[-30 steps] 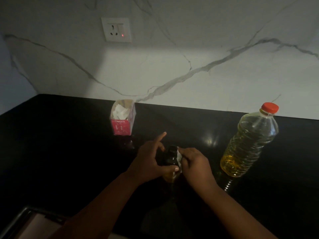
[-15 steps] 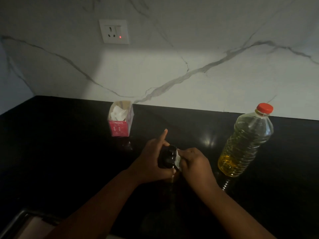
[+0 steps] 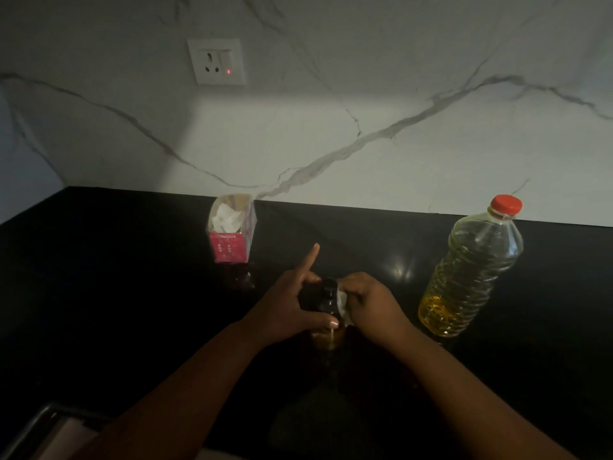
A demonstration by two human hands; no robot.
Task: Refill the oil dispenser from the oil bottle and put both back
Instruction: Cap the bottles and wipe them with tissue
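Oil dispenser — dark, capped, mid-surface near the front edge — held in the left hand grip while the right hand pinches a white tissue against it; oil bottle stands capped toward the right back edge. Refilling looks done — returning both remains.

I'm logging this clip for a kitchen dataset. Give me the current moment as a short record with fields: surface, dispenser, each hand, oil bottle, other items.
surface: black countertop against a white marble wall
dispenser: small dark oil dispenser, upright, cap on, between both hands
left hand: left hand holds the dispenser, index finger pointing up
right hand: right hand presses a white tissue against the dispenser's neck
oil bottle: clear oil bottle, red cap on, standing to the right, untouched, oil low
other items: pink tissue box behind; wall socket, red light on
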